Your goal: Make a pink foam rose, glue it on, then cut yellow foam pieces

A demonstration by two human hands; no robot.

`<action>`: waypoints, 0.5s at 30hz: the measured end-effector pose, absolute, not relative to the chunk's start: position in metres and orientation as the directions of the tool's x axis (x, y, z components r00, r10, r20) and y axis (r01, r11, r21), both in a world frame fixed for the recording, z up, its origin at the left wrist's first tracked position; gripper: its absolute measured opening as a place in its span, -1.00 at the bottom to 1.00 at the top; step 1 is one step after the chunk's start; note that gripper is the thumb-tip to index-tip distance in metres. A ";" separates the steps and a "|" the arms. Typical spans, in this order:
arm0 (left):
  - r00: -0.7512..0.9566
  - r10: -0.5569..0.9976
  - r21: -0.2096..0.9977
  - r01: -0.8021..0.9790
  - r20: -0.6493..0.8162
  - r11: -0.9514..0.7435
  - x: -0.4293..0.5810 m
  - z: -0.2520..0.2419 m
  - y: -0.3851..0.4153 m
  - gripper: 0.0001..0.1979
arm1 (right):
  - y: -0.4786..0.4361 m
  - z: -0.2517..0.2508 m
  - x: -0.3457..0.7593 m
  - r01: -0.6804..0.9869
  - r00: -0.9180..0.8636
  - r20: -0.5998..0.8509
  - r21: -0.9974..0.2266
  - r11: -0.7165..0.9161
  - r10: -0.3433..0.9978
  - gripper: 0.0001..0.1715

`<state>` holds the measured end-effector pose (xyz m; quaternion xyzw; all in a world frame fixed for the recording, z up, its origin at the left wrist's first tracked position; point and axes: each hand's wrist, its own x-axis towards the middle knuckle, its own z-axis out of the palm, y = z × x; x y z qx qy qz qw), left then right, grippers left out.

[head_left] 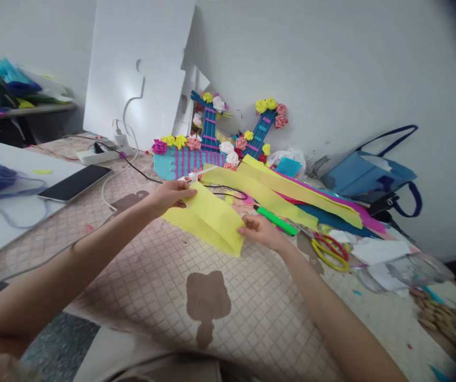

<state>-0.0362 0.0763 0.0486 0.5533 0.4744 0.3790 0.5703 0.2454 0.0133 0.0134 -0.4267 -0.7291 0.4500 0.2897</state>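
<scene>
Two ends of the yellow sheet [212,216] were pinched between fingers: the left hand [169,196] farther off, the right hand [263,232] nearer, its long axis slanting between them.

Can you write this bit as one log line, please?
left hand: pinching yellow crepe-like sheet, left side | right hand: pinching same sheet, right edge | nearby: smartphone left, scissors right

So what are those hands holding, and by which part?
A yellow sheet: the left hand pinches it near its upper left corner, the right hand at its right edge.
</scene>
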 end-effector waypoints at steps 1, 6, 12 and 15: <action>0.243 0.962 0.988 0.122 -0.122 0.094 -0.042 0.044 0.079 -0.71 | 0.017 0.011 0.245 0.376 -0.451 0.050 -0.895 0.241 0.891 -0.68; 0.181 0.981 0.944 0.331 -0.063 0.000 -0.071 0.019 0.086 -0.76 | 0.031 -0.002 0.239 0.488 -0.402 0.088 -0.822 0.295 0.911 -0.72; 0.218 0.976 0.850 0.519 -0.027 -0.092 -0.088 -0.001 0.082 -0.76 | 0.028 -0.006 0.232 0.638 -0.405 0.101 -0.681 0.360 0.909 -0.81; 0.196 0.976 0.699 0.684 0.099 -0.208 -0.089 -0.004 0.079 -0.78 | 0.026 -0.005 0.230 0.690 -0.366 0.102 -0.638 0.343 0.925 -0.82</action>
